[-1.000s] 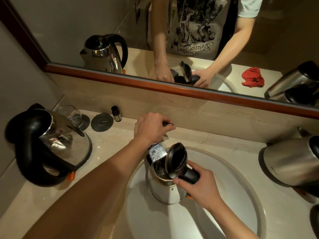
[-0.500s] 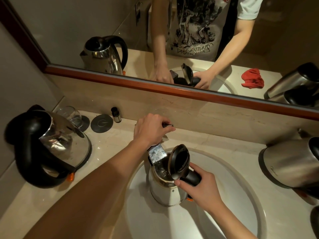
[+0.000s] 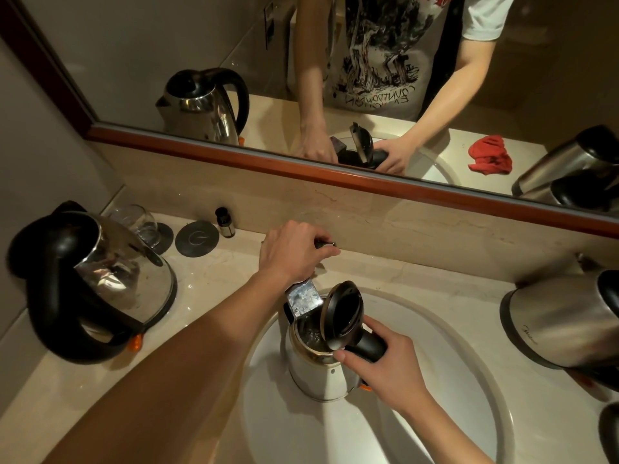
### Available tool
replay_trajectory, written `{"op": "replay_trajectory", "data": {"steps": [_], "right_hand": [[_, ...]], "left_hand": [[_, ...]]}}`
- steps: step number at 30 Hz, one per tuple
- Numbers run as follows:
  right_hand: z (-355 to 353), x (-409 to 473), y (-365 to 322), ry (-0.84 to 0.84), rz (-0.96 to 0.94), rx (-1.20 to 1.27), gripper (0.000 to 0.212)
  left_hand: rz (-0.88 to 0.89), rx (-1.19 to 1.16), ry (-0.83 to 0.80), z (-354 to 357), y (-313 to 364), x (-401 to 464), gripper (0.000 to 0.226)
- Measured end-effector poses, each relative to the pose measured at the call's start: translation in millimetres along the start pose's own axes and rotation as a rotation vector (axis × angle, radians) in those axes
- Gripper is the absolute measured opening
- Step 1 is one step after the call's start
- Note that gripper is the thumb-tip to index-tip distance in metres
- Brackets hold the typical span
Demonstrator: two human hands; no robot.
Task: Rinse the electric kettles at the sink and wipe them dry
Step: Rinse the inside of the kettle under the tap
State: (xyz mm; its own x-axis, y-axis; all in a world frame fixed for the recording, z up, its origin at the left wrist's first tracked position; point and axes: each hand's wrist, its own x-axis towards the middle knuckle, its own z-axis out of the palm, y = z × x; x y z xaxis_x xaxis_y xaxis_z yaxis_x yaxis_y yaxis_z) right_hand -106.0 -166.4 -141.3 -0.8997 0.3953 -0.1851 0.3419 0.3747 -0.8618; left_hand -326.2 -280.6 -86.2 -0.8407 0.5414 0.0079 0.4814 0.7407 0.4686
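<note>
A steel electric kettle (image 3: 315, 373) stands upright in the white sink (image 3: 469, 356) with its black lid (image 3: 343, 313) swung open. My right hand (image 3: 385, 366) grips its black handle. My left hand (image 3: 294, 254) is curled over the tap handle (image 3: 324, 244) behind the basin. The square chrome spout (image 3: 303, 298) sits right over the kettle's open mouth, where water shows inside. A second steel kettle (image 3: 100, 283) stands on the counter at the left. A third kettle (image 3: 566, 326) lies tilted at the right edge.
At the back left stand a drinking glass (image 3: 140, 224), a round black coaster (image 3: 197, 238) and a small dark bottle (image 3: 223, 222). The mirror above the wooden ledge reflects a red cloth (image 3: 490, 155) lying on the counter to my right.
The kettle has sunk a little lower in the basin and its lid stands more upright. My left hand has stayed on the tap handle.
</note>
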Motion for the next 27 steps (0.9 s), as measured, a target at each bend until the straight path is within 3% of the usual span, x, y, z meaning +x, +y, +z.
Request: {"op": "replay_trajectory", "data": {"steps": [10,27], "right_hand": [[0.0,-0.8,0.8,-0.007,0.042,0.003,0.074],[1.8,-4.1,-1.7,-0.016,0.019,0.015,0.06]], "left_hand": [[0.003,0.0,-0.015,-0.8,1.0,-0.7,0.036],[-0.007,0.001,-0.02,-4.1,3.8,-2.7,0.035]]}}
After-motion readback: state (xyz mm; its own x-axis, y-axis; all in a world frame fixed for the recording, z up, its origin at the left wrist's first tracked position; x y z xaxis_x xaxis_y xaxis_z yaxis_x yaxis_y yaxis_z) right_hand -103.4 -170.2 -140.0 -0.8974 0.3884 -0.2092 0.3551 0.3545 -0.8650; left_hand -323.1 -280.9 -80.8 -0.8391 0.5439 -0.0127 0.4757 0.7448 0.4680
